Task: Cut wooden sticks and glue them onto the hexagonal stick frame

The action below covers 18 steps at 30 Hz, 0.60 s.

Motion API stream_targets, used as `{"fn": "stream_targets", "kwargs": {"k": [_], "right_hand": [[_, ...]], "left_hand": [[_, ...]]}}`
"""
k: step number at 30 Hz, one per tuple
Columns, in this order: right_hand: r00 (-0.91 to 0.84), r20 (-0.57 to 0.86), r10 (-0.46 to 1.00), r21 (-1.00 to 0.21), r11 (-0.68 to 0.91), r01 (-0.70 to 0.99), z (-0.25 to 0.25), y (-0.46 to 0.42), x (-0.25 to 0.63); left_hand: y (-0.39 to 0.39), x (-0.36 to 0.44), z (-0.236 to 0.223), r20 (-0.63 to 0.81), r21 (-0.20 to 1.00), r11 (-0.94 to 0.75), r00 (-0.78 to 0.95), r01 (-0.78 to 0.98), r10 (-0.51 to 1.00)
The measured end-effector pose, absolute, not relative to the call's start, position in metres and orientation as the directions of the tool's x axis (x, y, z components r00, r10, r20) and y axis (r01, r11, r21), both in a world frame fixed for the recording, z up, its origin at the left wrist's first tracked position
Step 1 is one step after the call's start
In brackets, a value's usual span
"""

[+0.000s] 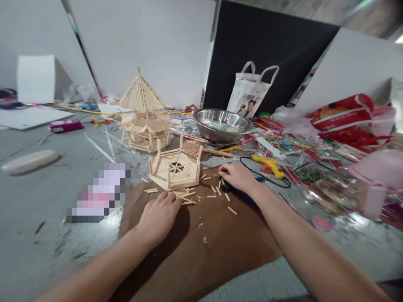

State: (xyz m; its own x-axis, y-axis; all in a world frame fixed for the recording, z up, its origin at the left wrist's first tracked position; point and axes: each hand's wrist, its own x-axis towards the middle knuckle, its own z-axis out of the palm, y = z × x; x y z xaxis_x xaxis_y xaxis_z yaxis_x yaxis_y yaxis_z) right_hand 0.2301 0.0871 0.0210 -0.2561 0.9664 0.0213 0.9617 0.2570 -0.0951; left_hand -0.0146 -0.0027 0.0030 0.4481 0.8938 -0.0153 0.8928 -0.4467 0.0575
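My left hand point(162, 216) rests at the brown sheet, its fingers bent down together at the edge of a small pile of wooden sticks point(185, 195); the fingertips are hidden. Just beyond stands a hexagonal wooden stick frame point(176, 170) with short upright posts at its corners. My right hand point(237, 178) is to the right of the frame, fingers curled closed; what they hold, if anything, cannot be made out. Under this hand and wrist lies a dark tool with blue handles point(247, 196), partly covered. Short cut stick pieces point(232, 210) lie scattered between the hands.
A pagoda-like stick model point(146, 121) stands behind. Around are a steel bowl point(222, 126), a white bag point(250, 94), a yellow glue gun point(269, 165), a blurred-out phone-shaped item point(99, 193), a white oblong case point(31, 161) and a pink lidded container point(378, 180). Plastic-wrapped clutter fills the right side.
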Motion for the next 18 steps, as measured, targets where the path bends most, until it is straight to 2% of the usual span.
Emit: {"fn": "stream_targets", "kwargs": {"k": [9, 14, 18], "right_hand": [[-0.111, 0.067, 0.992, 0.019, 0.109, 0.994, 0.027, 0.123, 0.243], [-0.178, 0.027, 0.984, 0.036, 0.177, 0.984, 0.024, 0.16, 0.238], [-0.223, -0.028, 0.974, 0.043, 0.224, 0.974, 0.015, 0.182, 0.23]], "left_hand": [[-0.003, -0.015, 0.008, 0.013, 0.021, -0.384, 0.384, 0.923, 0.923], [-0.002, -0.012, 0.007, -0.005, 0.033, -0.415, 0.415, 0.909, 0.91], [-0.004, -0.01, 0.005, -0.042, 0.067, -0.522, 0.526, 0.85, 0.85]]}}
